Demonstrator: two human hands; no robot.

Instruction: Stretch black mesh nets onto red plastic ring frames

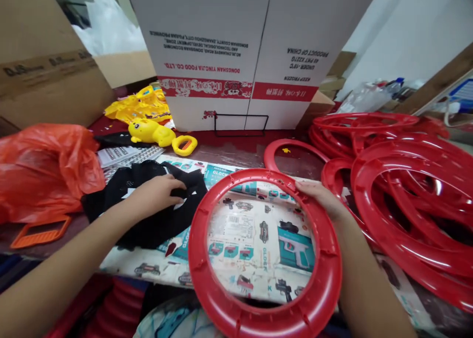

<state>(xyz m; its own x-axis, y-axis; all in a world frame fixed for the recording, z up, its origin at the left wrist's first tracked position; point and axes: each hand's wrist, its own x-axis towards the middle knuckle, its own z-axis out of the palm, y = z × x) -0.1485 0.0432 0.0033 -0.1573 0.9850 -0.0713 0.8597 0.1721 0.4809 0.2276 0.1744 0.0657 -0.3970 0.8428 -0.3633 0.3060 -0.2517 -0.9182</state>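
- A person's right hand (327, 200) holds a red ring (199, 239) by its far right rim, fingers closed on it, over the near edge of the printed cardboard (121, 261) on a table (229, 153).
- The left hand (157, 195), fingers loosely curled, touches black mesh fabric (148, 232); whether it grips, one cannot tell.
- More red rings (364, 200) lie heaped toward the table's right edge.
- Handling both items appears underway; moving the ring would call for a firm rim grip.

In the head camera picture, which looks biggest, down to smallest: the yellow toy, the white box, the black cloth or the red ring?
1. White box
2. Red ring in the right hand, nearer the camera
3. Black cloth
4. Yellow toy
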